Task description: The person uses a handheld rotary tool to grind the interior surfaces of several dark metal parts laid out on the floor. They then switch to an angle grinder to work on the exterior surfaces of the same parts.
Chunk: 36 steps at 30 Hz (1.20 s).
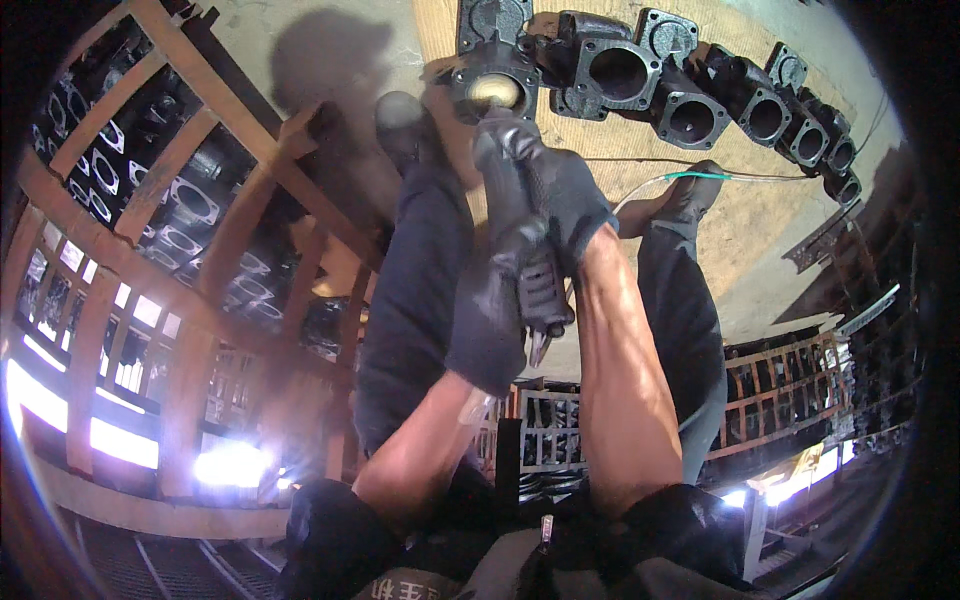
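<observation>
Both my hands wear dark gloves and close around a black handheld grinder (542, 292). My left hand (497, 300) wraps the body nearer to me. Farther forward, my right hand (572, 195) grips it near the head. The grinder's front end meets the round opening of a black flanged casting (527, 78) on the floor. A pale, blurred disc shape (494, 94) shows in that opening; the exact contact is hidden by the tool and the gloves.
Several more black flanged castings (617, 76) stand in a row to the right on a tan mat (740, 215). A green-and-white cable (690, 176) crosses by my right shoe (697, 190). A rusty metal cage (180, 90) full of castings stands left; another rack (790, 380) is at the right.
</observation>
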Motion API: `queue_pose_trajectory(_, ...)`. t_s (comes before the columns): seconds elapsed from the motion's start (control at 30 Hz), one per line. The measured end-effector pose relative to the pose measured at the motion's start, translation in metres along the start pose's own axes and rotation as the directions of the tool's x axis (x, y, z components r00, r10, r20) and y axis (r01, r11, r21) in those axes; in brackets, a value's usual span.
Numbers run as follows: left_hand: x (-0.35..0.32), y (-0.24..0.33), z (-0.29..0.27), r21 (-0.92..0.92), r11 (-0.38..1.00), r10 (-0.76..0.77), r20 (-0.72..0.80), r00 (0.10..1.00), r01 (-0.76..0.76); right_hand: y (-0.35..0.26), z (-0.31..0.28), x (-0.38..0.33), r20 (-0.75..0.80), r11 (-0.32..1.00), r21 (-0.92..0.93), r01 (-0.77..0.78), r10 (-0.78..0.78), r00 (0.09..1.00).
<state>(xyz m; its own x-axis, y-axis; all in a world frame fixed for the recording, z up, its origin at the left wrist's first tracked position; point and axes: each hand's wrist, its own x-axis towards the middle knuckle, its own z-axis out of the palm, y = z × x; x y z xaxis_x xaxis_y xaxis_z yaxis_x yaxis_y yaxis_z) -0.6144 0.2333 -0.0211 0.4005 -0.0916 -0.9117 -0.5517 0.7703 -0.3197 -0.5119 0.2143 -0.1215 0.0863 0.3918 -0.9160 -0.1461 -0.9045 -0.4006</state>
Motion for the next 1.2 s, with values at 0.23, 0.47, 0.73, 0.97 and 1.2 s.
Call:
queue_pose_trajectory(0.23,-0.009,-0.004,0.020,0.300,0.951,0.131,-0.167,0.977,-0.076,-0.029,-0.010,-0.008,0.064,0.987,-0.039,-0.154,0.156,0.986)
queue_pose_trajectory(0.47,0.004,-0.003,0.027,0.271,0.949,0.211,-0.171,0.962,-0.160,-0.022,-0.011,0.013,0.064,0.979,-0.009,-0.204,0.204,0.977)
queue_pose_trajectory(0.73,-0.036,-0.040,0.022,0.223,0.975,0.051,-0.221,0.974,-0.001,-0.030,-0.020,-0.054,0.173,0.805,0.381,-0.456,0.422,0.890)
queue_pose_trajectory(0.97,-0.038,-0.079,0.007,0.348,0.938,0.149,-0.362,0.920,-0.015,0.013,-0.035,-0.082,0.238,0.817,0.458,-0.351,0.268,0.934)
queue_pose_trajectory(1.2,-0.034,-0.085,0.005,0.387,0.922,0.167,-0.438,0.883,0.018,0.016,-0.036,-0.081,0.177,0.774,0.577,-0.261,0.194,0.965)
